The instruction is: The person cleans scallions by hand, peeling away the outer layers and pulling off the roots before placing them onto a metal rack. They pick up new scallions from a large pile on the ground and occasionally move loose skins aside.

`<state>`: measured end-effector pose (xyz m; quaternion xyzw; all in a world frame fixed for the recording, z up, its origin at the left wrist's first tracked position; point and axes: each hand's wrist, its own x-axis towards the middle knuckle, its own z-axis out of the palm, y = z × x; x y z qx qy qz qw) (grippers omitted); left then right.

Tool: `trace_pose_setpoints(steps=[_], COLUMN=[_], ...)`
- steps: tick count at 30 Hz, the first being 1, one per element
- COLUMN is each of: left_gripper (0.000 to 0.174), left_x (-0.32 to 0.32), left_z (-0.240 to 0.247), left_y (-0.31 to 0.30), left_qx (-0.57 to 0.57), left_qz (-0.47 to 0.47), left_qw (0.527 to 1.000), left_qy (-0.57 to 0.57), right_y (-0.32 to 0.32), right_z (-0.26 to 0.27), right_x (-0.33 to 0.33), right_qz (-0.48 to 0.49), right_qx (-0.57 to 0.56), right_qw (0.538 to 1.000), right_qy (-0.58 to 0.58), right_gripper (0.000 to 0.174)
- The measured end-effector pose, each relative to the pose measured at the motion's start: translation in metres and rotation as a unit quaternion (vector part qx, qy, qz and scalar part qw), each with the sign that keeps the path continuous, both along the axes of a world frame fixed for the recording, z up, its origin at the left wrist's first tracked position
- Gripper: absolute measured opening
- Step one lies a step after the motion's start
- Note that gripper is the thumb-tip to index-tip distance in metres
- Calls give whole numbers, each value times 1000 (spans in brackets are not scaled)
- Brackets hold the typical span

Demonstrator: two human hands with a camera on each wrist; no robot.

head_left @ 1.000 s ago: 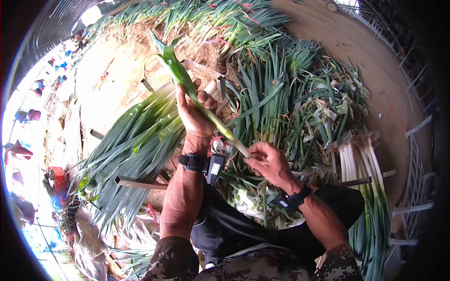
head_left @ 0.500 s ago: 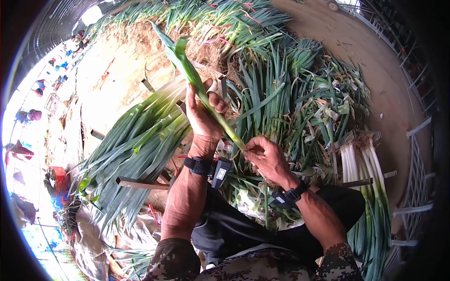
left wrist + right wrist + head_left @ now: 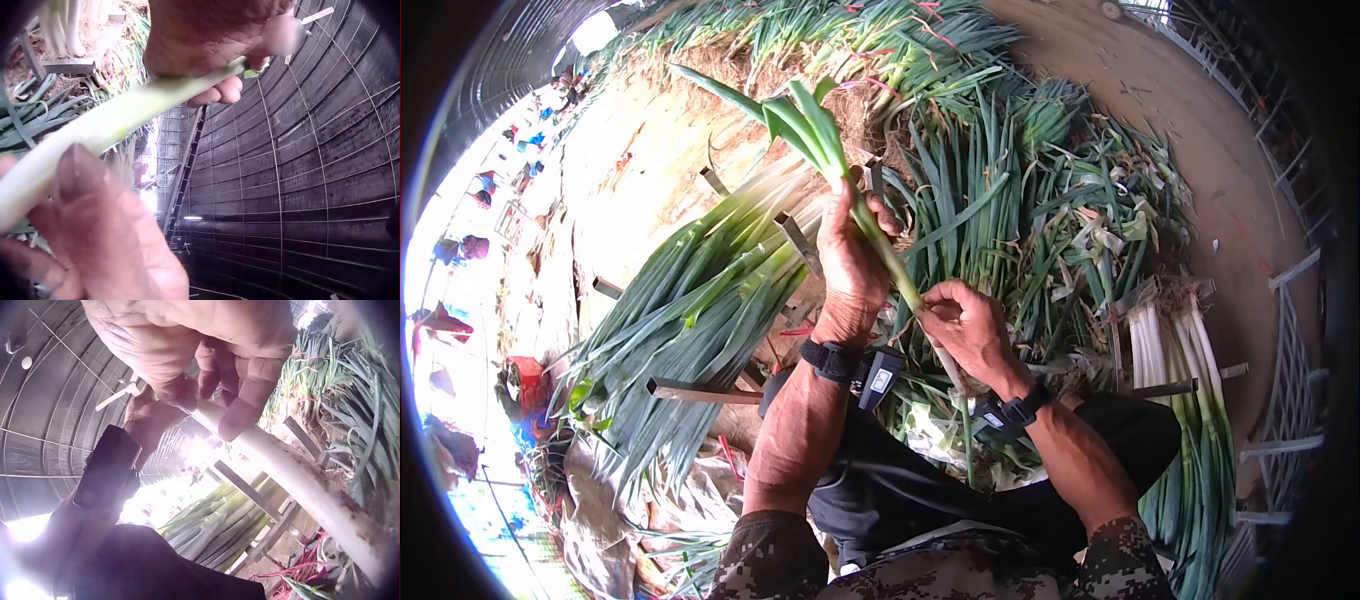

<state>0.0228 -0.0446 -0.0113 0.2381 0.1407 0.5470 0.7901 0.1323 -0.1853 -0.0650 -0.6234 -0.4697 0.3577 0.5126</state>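
Dirt floor point(image 3: 1235, 210) is curving round the far right, and the ribbed dark wall point(image 3: 312, 162) is arching up behind in the left wrist view. Far bundles point(image 3: 880, 45) are lying along the far edge, roots partly showing. Left pile point(image 3: 680, 300) is resting among metal bars point(image 3: 700, 391), leaves fanning near left. Middle heap point(image 3: 970, 220) is sitting right of the hands, loose leaves point(image 3: 1100, 225) spreading beside it. Right bundle point(image 3: 1190, 385) is lying at the right, white stems and roots facing far.

Onion stalk point(image 3: 887, 258) is hanging in both hands between left pile and middle heap, slanting far left to near right, green leaves at the far end. Left hand point(image 3: 850, 262): mostly closed, fingers curling round the stalk just below the leaves. Right hand point(image 3: 972, 335): partly closed, thumb and fingers pinching the lower stalk, white end sticking out past them on the near side.
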Motion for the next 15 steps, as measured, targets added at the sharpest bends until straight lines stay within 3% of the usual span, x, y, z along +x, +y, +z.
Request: trace_pose_setpoints(steps=[10, 13, 15], left_gripper=[18, 20, 34], left_x=[7, 4, 3], left_z=[-2, -3, -6], left_y=[-3, -2, 0], left_qx=[15, -24, -12], left_qz=[28, 18, 4], left_qw=[999, 999, 1000], left_qy=[-4, -16, 6], right_y=[2, 3, 0], right_z=[-7, -12, -9], right_x=[0, 3, 5], right_qz=[-21, -24, -15], right_qx=[51, 53, 3], right_qw=[996, 995, 1000], right_qy=[-76, -77, -5], right_gripper=[14, 13, 14])
